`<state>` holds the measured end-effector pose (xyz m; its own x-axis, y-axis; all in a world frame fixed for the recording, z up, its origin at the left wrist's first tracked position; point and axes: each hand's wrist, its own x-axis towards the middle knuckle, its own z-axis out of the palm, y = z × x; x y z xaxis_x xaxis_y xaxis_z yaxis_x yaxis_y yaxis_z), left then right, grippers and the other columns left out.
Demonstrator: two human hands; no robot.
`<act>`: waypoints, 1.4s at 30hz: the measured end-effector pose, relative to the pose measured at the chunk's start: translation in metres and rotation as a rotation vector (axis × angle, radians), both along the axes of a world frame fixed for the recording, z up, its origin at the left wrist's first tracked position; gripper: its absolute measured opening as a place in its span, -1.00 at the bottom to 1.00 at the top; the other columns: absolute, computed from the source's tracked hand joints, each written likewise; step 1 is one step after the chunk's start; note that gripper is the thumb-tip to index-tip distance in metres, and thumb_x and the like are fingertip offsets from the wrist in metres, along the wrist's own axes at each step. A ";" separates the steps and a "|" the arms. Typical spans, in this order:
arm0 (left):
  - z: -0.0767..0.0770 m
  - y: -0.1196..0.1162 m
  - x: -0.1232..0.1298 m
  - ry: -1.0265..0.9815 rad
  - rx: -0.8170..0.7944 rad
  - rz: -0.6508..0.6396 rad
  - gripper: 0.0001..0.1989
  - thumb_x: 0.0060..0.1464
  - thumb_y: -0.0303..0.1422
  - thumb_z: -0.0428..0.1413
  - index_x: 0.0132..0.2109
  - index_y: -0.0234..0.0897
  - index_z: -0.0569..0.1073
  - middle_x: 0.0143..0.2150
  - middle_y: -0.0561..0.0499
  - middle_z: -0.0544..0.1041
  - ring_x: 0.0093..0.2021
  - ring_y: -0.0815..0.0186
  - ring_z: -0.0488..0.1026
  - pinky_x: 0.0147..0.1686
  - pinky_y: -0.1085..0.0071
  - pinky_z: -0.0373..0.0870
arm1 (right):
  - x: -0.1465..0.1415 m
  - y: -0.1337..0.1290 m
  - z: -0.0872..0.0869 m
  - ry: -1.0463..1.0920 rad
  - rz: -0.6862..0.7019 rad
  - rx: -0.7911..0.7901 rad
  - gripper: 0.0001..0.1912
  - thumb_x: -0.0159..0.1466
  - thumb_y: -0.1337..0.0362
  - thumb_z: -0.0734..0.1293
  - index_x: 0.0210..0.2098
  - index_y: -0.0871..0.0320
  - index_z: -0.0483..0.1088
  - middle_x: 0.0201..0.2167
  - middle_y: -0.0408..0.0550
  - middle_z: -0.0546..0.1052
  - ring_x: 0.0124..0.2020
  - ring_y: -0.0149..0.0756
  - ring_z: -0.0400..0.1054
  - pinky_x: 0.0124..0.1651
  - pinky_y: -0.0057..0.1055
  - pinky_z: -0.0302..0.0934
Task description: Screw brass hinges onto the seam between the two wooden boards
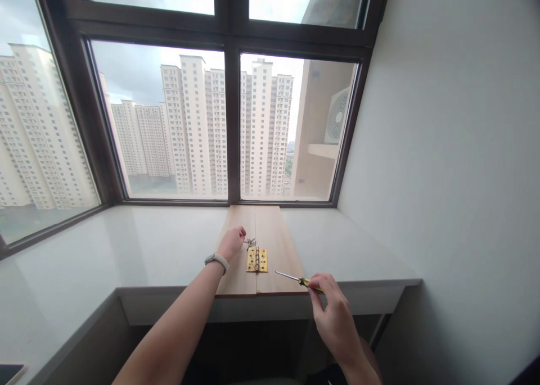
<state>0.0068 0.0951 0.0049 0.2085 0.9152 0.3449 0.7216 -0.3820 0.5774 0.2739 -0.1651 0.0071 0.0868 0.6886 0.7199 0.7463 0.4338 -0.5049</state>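
White windowsill counter (169, 244) below a window carries two wooden boards (270, 244) side by side, a brass hinge (257, 259) across their seam near the front edge. Left hand (231, 243), fingers curled, pinches at small screws (250, 242) just behind the hinge. Right hand (333, 312) grips a yellow-handled screwdriver (295, 279), tip toward the hinge.

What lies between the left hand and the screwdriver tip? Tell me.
The brass hinge on the wooden boards, seen in the head view, between left hand and screwdriver.

The right hand (333, 312) hides the screwdriver (295, 279) handle.
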 end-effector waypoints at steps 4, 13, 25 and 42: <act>-0.007 0.008 -0.002 0.015 0.001 -0.024 -0.83 0.21 -0.49 0.07 -0.17 -0.27 0.56 -0.18 -0.12 0.64 -0.20 0.23 0.56 -0.22 0.40 0.40 | 0.001 0.001 -0.011 0.033 -0.055 0.039 -0.88 0.44 0.29 0.22 -0.23 0.07 0.37 -0.17 0.03 0.49 -0.11 -0.13 0.43 0.04 -0.22 0.31; -0.010 0.001 -0.025 0.009 0.053 -0.030 -0.74 0.23 -0.42 0.06 0.01 -0.28 0.54 0.01 -0.18 0.58 0.01 0.15 0.52 0.06 0.24 0.43 | 0.004 0.011 -0.036 0.092 -0.202 0.021 -0.86 0.41 0.15 0.30 -0.24 0.07 0.37 -0.26 -0.02 0.51 -0.22 -0.16 0.44 -0.07 -0.26 0.31; -0.023 -0.073 -0.083 0.007 0.042 0.095 -0.69 0.25 -0.27 0.04 0.04 -0.29 0.50 0.04 -0.20 0.57 0.10 0.06 0.49 0.14 0.16 0.37 | -0.016 0.058 -0.035 -0.110 -0.389 -0.141 -0.73 0.40 0.11 0.26 -0.39 0.05 0.21 -0.44 -0.10 0.45 -0.41 -0.23 0.34 -0.35 -0.36 0.05; -0.055 -0.122 -0.091 -0.193 -0.117 0.164 -0.57 0.23 -0.20 0.02 0.17 -0.29 0.40 0.16 -0.24 0.52 0.19 0.04 0.47 0.19 0.14 0.37 | -0.013 0.116 -0.019 -0.019 -0.245 -0.343 -0.62 0.38 -0.06 0.22 -0.32 0.10 0.43 -0.25 0.11 0.58 -0.14 -0.07 0.44 -0.12 -0.26 0.26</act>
